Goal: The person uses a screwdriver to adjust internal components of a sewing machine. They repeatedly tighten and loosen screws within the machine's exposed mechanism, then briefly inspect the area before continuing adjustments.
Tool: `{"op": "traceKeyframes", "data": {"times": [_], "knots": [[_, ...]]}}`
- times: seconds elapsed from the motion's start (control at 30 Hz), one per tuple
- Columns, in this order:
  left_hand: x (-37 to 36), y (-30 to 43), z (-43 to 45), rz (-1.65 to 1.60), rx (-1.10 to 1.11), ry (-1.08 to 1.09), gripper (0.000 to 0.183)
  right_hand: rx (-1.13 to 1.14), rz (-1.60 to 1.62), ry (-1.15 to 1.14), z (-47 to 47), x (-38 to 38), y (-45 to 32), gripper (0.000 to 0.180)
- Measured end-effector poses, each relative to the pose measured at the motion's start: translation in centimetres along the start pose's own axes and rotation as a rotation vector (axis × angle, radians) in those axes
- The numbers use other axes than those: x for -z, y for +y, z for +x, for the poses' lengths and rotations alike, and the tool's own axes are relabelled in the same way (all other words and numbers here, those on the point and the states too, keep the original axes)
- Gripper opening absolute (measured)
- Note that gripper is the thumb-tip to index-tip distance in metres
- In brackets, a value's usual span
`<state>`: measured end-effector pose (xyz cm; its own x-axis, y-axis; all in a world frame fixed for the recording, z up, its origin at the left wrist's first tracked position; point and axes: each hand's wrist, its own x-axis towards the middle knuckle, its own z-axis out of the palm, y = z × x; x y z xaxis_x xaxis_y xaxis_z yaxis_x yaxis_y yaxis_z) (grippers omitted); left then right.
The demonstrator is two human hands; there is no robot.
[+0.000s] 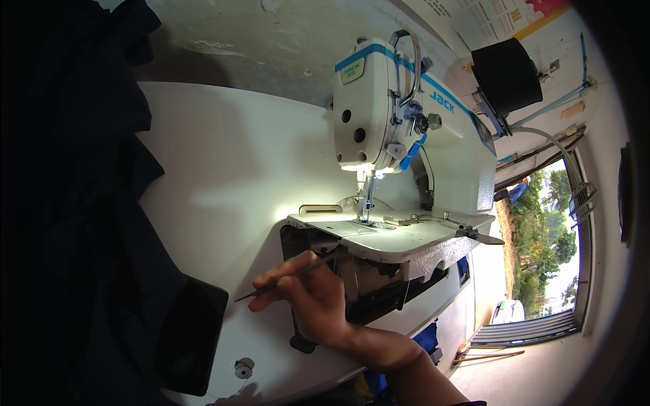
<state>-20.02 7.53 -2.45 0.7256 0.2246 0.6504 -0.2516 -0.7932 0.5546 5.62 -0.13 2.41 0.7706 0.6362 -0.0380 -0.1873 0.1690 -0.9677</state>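
My right hand (315, 299) reaches in from the lower right and pinches a slender dark metal tool (242, 298) between thumb and fingers. One thin end of it points left over the white table (213, 177). The hand is above the cutout (299, 238) in front of the machine bed. A white Jack sewing machine (360, 106) with blue trim appears tipped back, its lamp lit around the presser foot (363, 208). Mechanism parts below the bed are partly in shadow. A metal bobbin (244, 371) with loose thread lies nearer the bottom edge. My left hand is out of view.
Dark fabric (76, 203) covers the left side, beside a black phone-like slab (195, 335). A metal attachment (464, 231) projects from the bed's right. A large black cylinder (508, 76), seemingly a thread cone, stands behind the machine. A window (543, 243) is at right.
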Motion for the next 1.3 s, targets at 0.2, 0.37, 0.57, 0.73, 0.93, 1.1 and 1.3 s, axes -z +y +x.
{"op": "traceKeyframes", "data": {"times": [0.2,0.37,0.57,0.73,0.93,1.1,1.3], "knots": [[-0.2,0.4,-0.6,0.005,0.059,-0.016,0.017,-0.125,-0.047,-0.162,-1.4,0.6,-2.3,0.009],[0.5,1.1,0.1,-0.004,0.170,-0.118,0.019,-0.325,-0.116,-0.299,-3.6,0.9,-4.9,0.016],[-0.1,0.7,-0.4,0.094,0.120,-0.066,0.015,-0.385,-0.153,-0.347,-9.6,4.1,-8.6,0.031],[-0.4,1.0,0.3,0.148,0.129,-0.082,0.019,-0.818,0.511,-0.091,-13.9,6.6,-5.3,0.030],[-0.8,1.5,0.3,0.224,0.208,-0.063,0.011,-1.020,0.299,0.075,-14.4,6.0,-4.5,0.027],[-1.0,1.5,0.6,0.241,0.169,-0.038,0.016,-0.703,0.376,-0.063,-15.3,5.4,-5.6,0.027],[-0.8,1.2,-0.1,0.184,0.146,-0.052,0.022,-0.422,-0.014,-0.153,-11.7,3.6,-5.0,0.030]]}}
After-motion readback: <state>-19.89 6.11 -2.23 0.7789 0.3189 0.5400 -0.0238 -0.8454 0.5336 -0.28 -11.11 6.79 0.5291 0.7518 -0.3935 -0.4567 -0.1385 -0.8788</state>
